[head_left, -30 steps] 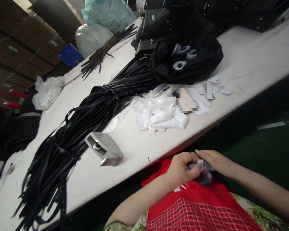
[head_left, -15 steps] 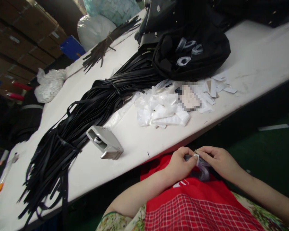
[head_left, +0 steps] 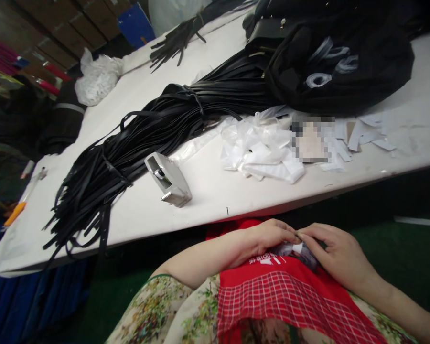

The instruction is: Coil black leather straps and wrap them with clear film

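Low in front of the red apron, my left hand (head_left: pixel 272 238) and my right hand (head_left: pixel 338 248) meet with fingertips pinched close together. Between them is a translucent coil of clear plastic strip (head_left: pixel 310 259) with a small white paper tag (head_left: pixel 297 248) on it. My left fingers press at the tag's upper edge, while my right thumb and index finger pinch beside it. The fingers partly hide the coil. Similar clear coils (head_left: pixel 318 80) lie on a black bag (head_left: pixel 376 88) on the table.
A tape dispenser (head_left: pixel 177 191) stands near the front edge of the white table (head_left: pixel 208 193). Behind it lies a tied bundle of black straps (head_left: pixel 186 112). White paper strips and plastic scraps (head_left: pixel 263 150) are heaped beside a blurred-out patch (head_left: pixel 311 141).
The view has turned, so the table items appear farther right and higher. My left hand has rolled over the coil, covering more of it; both hands stay pinched together at the tag.
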`<state>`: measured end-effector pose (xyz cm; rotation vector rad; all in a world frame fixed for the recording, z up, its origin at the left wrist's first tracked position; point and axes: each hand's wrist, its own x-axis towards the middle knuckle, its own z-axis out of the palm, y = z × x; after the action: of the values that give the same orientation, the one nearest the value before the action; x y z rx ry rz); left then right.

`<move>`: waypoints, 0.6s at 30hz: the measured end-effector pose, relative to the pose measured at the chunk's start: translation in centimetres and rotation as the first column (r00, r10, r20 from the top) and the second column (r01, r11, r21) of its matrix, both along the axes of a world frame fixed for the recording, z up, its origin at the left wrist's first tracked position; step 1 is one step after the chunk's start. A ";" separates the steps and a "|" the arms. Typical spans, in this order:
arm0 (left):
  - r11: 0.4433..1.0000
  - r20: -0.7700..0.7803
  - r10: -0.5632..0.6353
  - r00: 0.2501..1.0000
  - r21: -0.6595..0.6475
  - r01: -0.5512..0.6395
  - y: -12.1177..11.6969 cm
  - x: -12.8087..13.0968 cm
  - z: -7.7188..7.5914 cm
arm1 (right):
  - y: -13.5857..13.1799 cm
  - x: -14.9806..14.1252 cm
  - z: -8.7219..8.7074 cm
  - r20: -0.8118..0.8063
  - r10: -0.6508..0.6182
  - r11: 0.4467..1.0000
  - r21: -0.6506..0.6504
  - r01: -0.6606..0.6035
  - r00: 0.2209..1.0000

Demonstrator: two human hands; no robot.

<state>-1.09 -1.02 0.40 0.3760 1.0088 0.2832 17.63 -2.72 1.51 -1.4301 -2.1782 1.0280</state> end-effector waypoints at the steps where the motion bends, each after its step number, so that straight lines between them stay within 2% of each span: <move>1: 1.000 -0.014 0.027 1.000 -0.003 -0.027 -0.2 0.0 -0.2 | -0.3 0.0 -0.1 0.023 0.031 0.998 0.057 -0.032 0.999; 4: 0.995 -0.015 0.095 0.995 -0.027 -0.095 -0.6 0.0 -0.5 | -1.3 0.1 -0.7 0.039 0.102 0.975 0.196 -0.108 0.994; 7: 0.987 0.077 0.144 0.987 -0.090 -0.137 -0.6 -0.3 -0.9 | -1.9 0.3 -1.4 0.047 0.157 0.937 0.309 -0.164 0.986; 12: 0.970 0.239 0.149 0.960 -0.225 -0.094 -0.4 -0.8 -2.0 | -1.9 0.8 -1.6 0.057 0.239 0.883 0.402 -0.241 0.969; 15: 0.972 0.240 0.181 0.954 -0.193 -0.136 -0.7 -1.0 -2.1 | -1.7 0.7 -1.6 0.044 0.262 0.868 0.427 -0.256 0.964; 18: 0.977 0.231 0.192 0.954 -0.133 -0.165 -1.0 -1.2 -1.7 | -1.4 0.3 -1.2 -0.001 0.262 0.875 0.422 -0.237 0.965</move>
<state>-2.31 -1.98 -1.26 0.1425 0.8135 0.4239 17.96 -4.12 0.27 -0.9316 -2.3967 0.6064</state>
